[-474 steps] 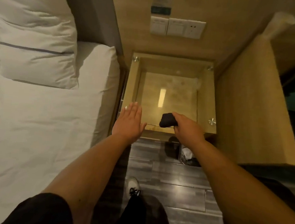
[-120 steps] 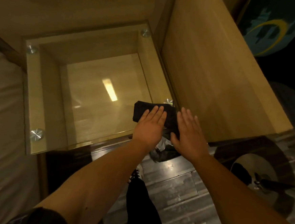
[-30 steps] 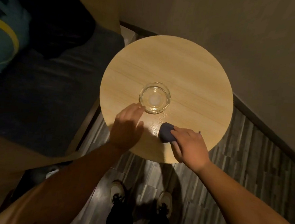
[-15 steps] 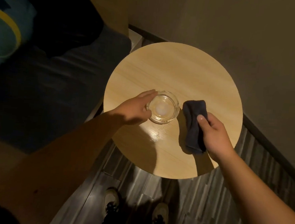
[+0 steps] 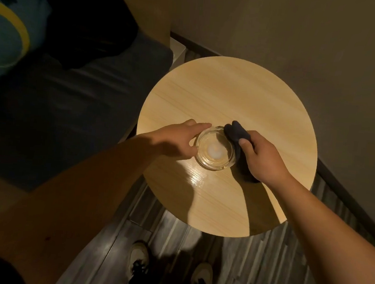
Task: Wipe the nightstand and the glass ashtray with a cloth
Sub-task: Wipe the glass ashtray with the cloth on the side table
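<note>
A round clear glass ashtray (image 5: 215,152) stands on a round light-wood table (image 5: 241,96). My left hand (image 5: 177,141) grips the ashtray's left rim between forefinger and thumb. My right hand (image 5: 263,158) holds a dark cloth (image 5: 235,131), bunched against the ashtray's upper right rim. The cloth's lower end hangs under my palm and touches the table top.
A dark sofa seat (image 5: 61,109) lies left of the table, with a teal and yellow cushion (image 5: 9,31) at the far left. A beige wall (image 5: 302,38) runs behind and to the right. Grey plank floor (image 5: 250,270) and my two shoes show below.
My right hand has brought the cloth up against the ashtray's rim, bunching it. My left hand keeps hold of the ashtray's left side.
</note>
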